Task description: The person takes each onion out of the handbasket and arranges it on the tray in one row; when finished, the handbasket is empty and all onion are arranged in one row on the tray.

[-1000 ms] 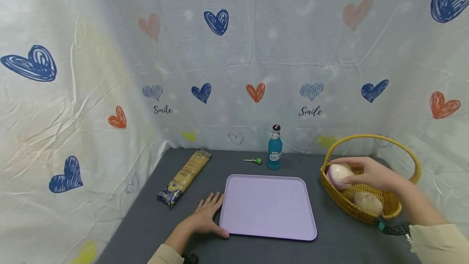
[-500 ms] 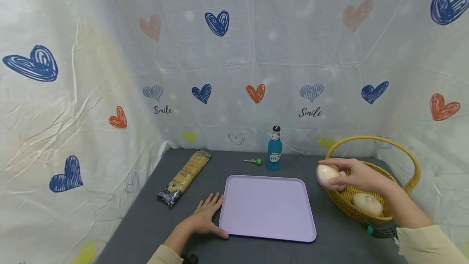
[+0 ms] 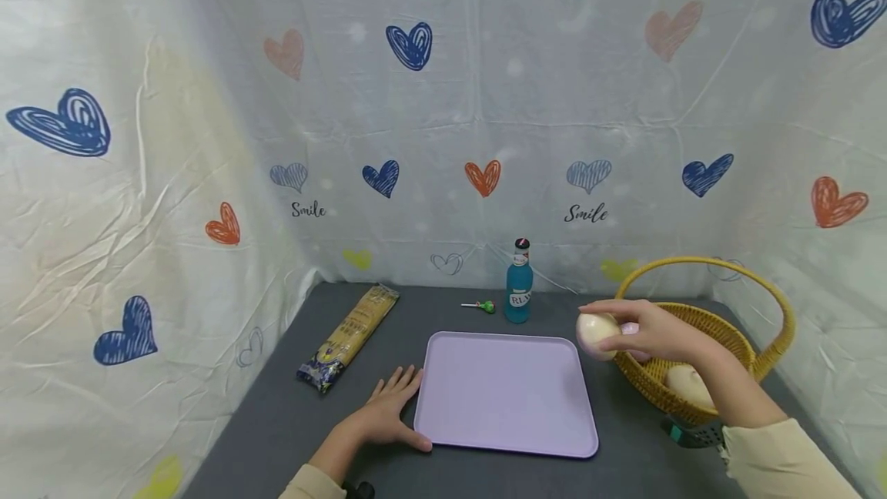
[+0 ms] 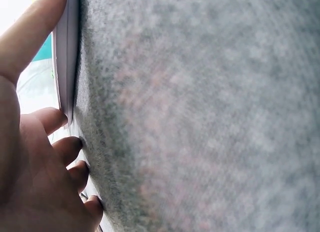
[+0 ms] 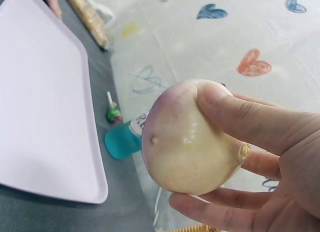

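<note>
In the head view my right hand (image 3: pixel 647 332) holds a turnip (image 3: pixel 594 333) over the gap between the basket and the tray. Its skin is creamy white with a purple blush, and in the right wrist view the turnip (image 5: pixel 185 142) sits between thumb and fingers. A pale round vegetable (image 3: pixel 687 385) lies in the yellow wicker basket (image 3: pixel 651 393), partly behind my right forearm. My left hand (image 3: pixel 384 414) lies with spread fingers at the left edge of the lilac tray (image 3: pixel 506 395); in the left wrist view the fingers (image 4: pixel 65 149) touch or nearly touch the tray's rim (image 4: pixel 65 67).
Behind the tray stands a blue bottle (image 3: pixel 519 287) with a dark cap. To its left lies a green lollipop (image 3: pixel 487 306). A yellow packet (image 3: pixel 349 337) lies slantwise on the grey table at the left. The basket's tall handle (image 3: pixel 786 310) arches upward at the right.
My right hand has lifted the turnip out of the basket and carried it left toward the tray. My left hand has stayed at the tray's edge.
</note>
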`<state>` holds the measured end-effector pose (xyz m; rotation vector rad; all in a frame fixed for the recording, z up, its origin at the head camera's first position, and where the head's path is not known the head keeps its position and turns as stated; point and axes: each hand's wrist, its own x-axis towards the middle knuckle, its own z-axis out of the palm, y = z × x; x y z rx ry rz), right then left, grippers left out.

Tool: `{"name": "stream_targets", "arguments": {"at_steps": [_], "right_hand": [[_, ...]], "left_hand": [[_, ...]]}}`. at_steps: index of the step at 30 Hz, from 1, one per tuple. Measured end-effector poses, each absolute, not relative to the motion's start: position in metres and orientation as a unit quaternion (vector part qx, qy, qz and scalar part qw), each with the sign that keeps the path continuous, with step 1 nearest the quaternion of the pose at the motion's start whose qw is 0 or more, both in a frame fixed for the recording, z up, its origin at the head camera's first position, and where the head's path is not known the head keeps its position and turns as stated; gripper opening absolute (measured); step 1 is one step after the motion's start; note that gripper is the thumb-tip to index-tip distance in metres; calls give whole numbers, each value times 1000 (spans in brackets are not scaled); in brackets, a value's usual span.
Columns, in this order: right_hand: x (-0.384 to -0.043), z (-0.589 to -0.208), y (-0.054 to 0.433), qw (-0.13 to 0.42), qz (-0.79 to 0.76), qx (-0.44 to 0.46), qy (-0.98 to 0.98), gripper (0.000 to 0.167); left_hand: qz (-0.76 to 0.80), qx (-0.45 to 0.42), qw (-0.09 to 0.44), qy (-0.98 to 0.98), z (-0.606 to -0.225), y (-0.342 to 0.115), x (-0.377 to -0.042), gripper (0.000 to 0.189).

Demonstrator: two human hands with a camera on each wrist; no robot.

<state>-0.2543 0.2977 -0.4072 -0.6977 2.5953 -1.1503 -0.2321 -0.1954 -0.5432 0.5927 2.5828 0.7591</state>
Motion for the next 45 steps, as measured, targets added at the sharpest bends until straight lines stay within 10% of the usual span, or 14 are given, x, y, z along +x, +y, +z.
{"name": "stream_targets", "arguments": {"at_steps": [45], "right_hand": [[-276,-439,196,98,-412,-330,844,52]], "left_hand": [[272,207,197,919,-536,-193,-229,128]]}}
